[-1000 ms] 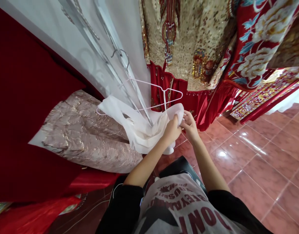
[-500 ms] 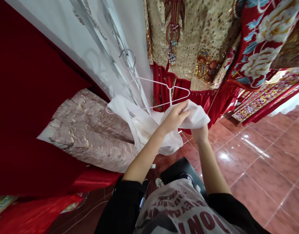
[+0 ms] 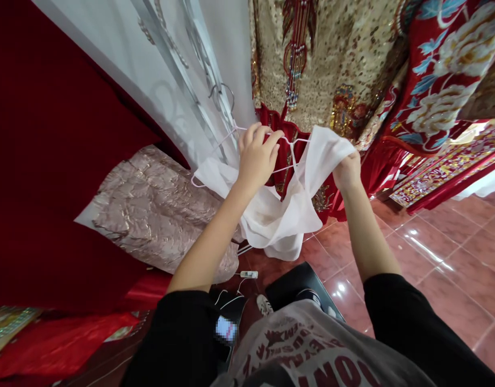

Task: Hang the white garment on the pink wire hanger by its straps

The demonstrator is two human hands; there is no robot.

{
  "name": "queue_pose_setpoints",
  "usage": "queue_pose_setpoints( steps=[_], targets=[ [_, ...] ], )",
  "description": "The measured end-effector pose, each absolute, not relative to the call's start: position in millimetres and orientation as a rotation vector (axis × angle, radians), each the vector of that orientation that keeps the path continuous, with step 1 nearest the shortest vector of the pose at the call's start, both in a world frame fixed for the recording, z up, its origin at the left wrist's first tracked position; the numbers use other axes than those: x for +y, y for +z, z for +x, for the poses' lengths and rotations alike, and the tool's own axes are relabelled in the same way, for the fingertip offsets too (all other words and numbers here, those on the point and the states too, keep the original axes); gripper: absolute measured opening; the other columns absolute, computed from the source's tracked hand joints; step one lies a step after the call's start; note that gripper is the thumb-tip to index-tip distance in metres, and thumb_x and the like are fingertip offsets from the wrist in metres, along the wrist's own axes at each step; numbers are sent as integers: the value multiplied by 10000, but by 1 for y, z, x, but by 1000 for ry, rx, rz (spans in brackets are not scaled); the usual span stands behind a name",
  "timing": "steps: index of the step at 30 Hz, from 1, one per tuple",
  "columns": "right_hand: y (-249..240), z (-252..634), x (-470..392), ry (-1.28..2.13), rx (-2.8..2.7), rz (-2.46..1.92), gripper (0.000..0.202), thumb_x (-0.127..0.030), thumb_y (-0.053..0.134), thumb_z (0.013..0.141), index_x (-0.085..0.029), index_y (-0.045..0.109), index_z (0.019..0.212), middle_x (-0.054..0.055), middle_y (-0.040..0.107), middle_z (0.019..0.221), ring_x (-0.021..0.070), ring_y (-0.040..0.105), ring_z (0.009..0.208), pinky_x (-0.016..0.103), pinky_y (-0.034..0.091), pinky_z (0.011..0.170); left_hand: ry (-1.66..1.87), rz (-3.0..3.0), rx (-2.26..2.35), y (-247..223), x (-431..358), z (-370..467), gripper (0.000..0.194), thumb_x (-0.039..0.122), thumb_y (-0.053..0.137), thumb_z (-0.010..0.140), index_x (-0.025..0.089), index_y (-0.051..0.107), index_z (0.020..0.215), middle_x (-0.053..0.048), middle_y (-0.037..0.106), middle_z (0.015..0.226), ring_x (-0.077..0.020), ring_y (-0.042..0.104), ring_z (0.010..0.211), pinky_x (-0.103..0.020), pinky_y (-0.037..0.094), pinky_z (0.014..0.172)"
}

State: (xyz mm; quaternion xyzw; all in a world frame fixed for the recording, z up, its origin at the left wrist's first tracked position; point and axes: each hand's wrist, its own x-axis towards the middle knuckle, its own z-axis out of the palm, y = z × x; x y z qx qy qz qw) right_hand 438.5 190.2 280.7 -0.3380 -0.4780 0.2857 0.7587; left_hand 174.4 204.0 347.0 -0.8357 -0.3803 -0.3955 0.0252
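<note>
A thin pale-pink clothes hanger with a dark metal hook is in front of me. White sheer cloth, perhaps a garment, hangs over its left end and sags below it in folds. My left hand is on the hanger's upper bar, its fingers bent over it; the thumb side is partly hidden. With my right hand I pinch an edge of the cloth and hold it up over the hanger's right end, which the cloth covers.
A gold sequined garment and a red one with embroidered flowers hang ahead. To the left are a crinkled pinkish garment and dark red drapery. White metal bars rise behind the hanger. Below lie red floor tiles and a black surface.
My left hand has moved from the cloth up and left to the hanger's bar. My right hand has risen and moved slightly right, lifting the cloth's edge over the hanger's right end.
</note>
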Motion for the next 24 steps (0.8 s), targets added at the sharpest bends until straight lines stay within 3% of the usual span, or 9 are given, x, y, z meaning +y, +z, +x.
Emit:
queue_pose_setpoints(
  steps=[7,11,13,18,24],
  targets=[
    [330,426,222,623,-1520,-859,299,-410,913,765,-223,744,925,23,776,924,288,737,1081,501,628,1012,-1212,-2669,-1017,344,213,165,415,238,500,1066,221,645,1455,-145,599,1593,-370,391,1621,-611,285,1363],
    [359,418,221,311,-1983,-1095,222,-339,813,848,-186,669,774,24,710,804,219,703,903,413,606,915,-1282,-2719,-912,341,220,160,443,329,529,1065,203,589,1486,-157,549,1657,-371,369,1644,-611,254,1376],
    [373,413,212,111,-2080,-1171,222,-313,776,866,-180,646,744,47,701,796,227,703,886,411,586,896,-1348,-2717,-852,338,218,157,424,377,523,1078,224,584,1469,-145,512,1693,-360,363,1654,-602,260,1373],
    [385,395,188,-27,-2008,-1106,125,-283,678,918,-184,729,974,91,729,951,288,725,953,489,603,920,-1509,-2630,-817,323,201,137,368,453,418,1130,237,595,1371,-157,549,1639,-335,492,1563,-575,354,1320],
    [333,381,195,20,-2050,-1038,298,-312,675,895,-216,701,1176,148,648,1330,322,690,1119,554,599,977,-1887,-1993,-1209,282,182,70,296,374,619,1021,220,582,1271,-145,602,1314,-324,594,1329,-539,463,1204]
  ],
)
